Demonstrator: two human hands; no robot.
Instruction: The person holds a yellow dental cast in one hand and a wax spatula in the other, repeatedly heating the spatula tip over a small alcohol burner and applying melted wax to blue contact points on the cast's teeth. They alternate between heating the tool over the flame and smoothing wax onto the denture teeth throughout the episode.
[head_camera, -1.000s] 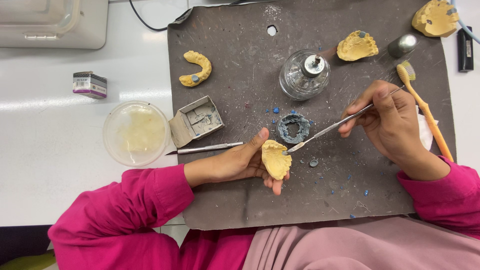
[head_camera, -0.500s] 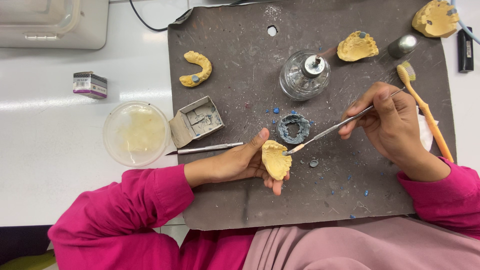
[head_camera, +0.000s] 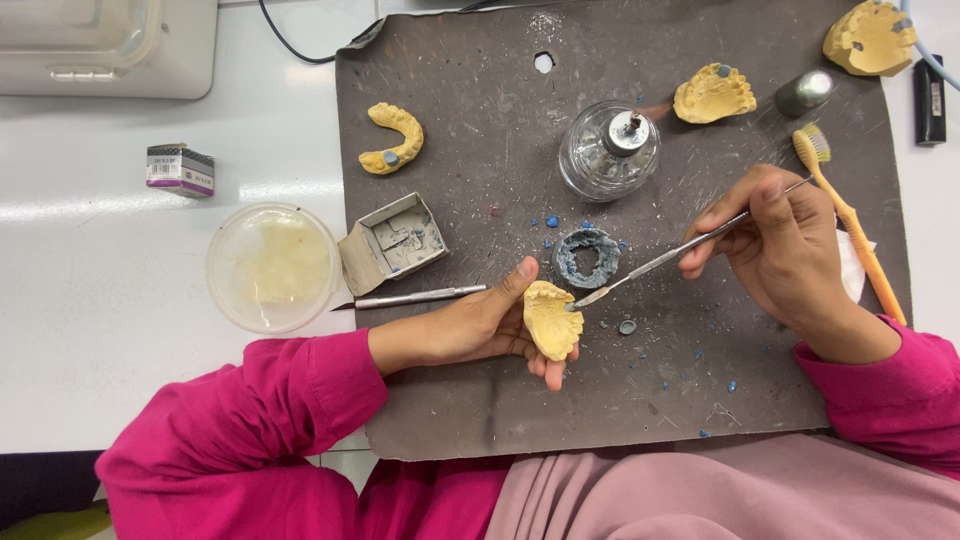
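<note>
Just below the grey wax ring (head_camera: 587, 258), our left hand (head_camera: 480, 325) cups the yellow dental cast (head_camera: 552, 320), fingers curled around it. Our right hand (head_camera: 775, 245), right of the ring, pinches a metal spatula (head_camera: 670, 258), tip touching the cast.

Both forearms, sleeved in pink, are reaching in from the lower edge. The left hand (head_camera: 480, 325) is lying palm-up, thumb and fingers curling around what it is gripping. The right hand (head_camera: 775, 250) is hovering higher, fingers pinching pen-style, wrist bending inward toward the left.
</note>
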